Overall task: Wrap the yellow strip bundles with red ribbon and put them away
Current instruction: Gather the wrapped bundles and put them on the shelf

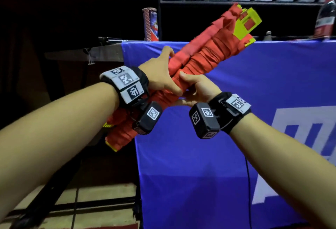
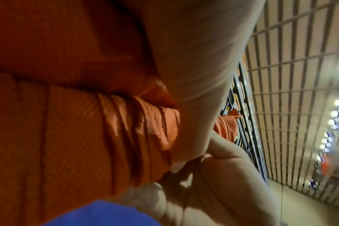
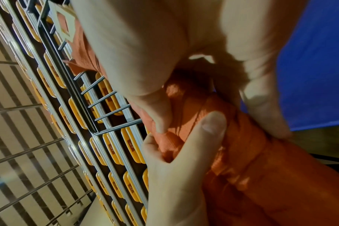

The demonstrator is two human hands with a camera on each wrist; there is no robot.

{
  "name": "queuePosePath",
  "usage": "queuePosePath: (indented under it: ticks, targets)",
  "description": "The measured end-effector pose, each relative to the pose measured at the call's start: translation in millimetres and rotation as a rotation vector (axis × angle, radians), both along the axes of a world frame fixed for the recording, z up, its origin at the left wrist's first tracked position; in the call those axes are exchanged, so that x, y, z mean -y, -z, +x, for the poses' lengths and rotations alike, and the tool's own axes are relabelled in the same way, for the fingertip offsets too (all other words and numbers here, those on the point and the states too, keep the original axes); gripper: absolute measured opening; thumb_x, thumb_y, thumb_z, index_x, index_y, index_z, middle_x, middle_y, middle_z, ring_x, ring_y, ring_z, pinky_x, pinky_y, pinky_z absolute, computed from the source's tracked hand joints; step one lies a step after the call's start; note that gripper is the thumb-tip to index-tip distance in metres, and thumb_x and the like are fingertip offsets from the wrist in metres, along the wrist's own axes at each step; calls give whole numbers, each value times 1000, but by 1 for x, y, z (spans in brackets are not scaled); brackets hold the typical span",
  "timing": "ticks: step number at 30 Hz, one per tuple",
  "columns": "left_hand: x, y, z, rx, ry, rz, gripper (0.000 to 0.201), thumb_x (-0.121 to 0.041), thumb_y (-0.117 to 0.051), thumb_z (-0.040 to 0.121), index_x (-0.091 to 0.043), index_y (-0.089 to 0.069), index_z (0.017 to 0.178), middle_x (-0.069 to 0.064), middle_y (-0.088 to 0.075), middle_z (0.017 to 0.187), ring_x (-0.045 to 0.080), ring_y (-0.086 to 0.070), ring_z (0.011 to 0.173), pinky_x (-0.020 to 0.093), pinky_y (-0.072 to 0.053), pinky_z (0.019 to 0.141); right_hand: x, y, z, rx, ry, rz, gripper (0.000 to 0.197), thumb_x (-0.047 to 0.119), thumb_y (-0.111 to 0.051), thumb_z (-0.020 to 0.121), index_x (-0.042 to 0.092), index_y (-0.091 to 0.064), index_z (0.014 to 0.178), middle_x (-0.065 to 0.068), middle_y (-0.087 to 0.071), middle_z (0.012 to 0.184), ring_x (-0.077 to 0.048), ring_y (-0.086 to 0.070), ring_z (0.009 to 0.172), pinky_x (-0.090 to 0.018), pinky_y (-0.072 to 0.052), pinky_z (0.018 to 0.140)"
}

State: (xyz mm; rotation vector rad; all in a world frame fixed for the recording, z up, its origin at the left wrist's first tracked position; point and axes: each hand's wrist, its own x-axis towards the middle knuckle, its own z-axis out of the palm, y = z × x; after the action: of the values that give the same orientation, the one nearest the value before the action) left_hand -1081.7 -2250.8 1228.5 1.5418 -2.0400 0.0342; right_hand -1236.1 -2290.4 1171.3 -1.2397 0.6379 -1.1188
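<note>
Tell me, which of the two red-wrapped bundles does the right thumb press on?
The tightly banded bundle, right of the smoother bundle in the head view: the right hand's thumb rests on its wraps.

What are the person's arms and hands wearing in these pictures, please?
Both forearms are bare, with no sleeves and no gloves on the left hand or right hand. Each wrist carries a black strap: the left strap and right strap bear pale grey panels printed with black square codes. A black camera box is fixed to each, the left box and right box, also with code labels.
</note>
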Motion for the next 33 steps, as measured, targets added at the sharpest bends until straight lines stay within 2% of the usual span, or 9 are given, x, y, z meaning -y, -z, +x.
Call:
queuePosePath:
  ticks: [3,5,9,12,17,22,27,29,33]
  targets:
    - [32,-17,-14,107,-44,-41,97,-46,-93,56,-22,-32,127,-4,-66,88,18,-67,76,34,-55,65,38,-13,-8,113,33,19,36,21,-68,93,-4,-66,119,-15,-72,99,-37,-70,94,-70,-53,85]
    - [51,-28,-26,200,-102,-131,101,-60,-90,51,-26,-34,128,-8,-63,87,25,-67,80,35,-50,66,62,-26,-11,179,25,36,34,21,-67,93,-4,-66,116,-17,-69,105,-38,-68,98,-72,-51,87]
    - [91,-41,-50,457,-308,-306,127,-80,-80,41,-31,-27,146,4,-63,117,35,-61,110,49,-44,86,109,-48,-24,271,-63,44,26,21,-64,95,-2,-67,107,-19,-72,100,-41,-71,95,-73,-48,90]
    - [116,-47,-69,476,-405,-339,131,-74,-84,41,-27,-23,148,4,-58,127,35,-51,122,59,-38,98,142,-58,-38,292,-127,28,21,18,-64,94,0,-70,103,-19,-72,103,-40,-69,103,-73,-45,96]
    - [153,-57,-105,428,-487,-360,119,-72,-86,44,-19,-29,134,3,-61,120,32,-51,119,62,-34,103,187,-75,-70,268,-132,2,26,18,-66,94,-2,-65,110,-21,-67,106,-48,-62,117,-73,-47,92]
    - [189,-63,-134,448,-557,-417,121,-57,-87,53,-30,-23,152,8,-44,139,34,-42,128,61,-28,105,228,-98,-95,285,-121,-5,39,24,-67,94,0,-63,125,-18,-66,109,-39,-66,114,-69,-53,85]
    - [224,-67,-156,460,-593,-496,121,-56,-82,66,-32,-10,159,8,-32,149,32,-30,140,65,-15,114,256,-111,-108,285,-155,-2,41,32,-68,92,2,-68,120,-24,-66,128,-41,-63,120,-70,-48,93]
    - [236,-65,-161,464,-619,-528,121,-53,-83,68,-28,-8,160,3,-29,155,31,-24,146,68,-9,116,263,-116,-115,259,-152,-27,36,33,-68,90,3,-70,110,-27,-67,123,-46,-63,117,-72,-47,94]
    - [264,-58,-161,464,-679,-609,119,-38,-85,68,-25,-9,158,-4,-20,164,29,-15,152,67,-6,117,278,-126,-125,285,-154,-33,37,29,-60,98,6,-63,126,-20,-70,113,-37,-70,95,-58,-58,75]
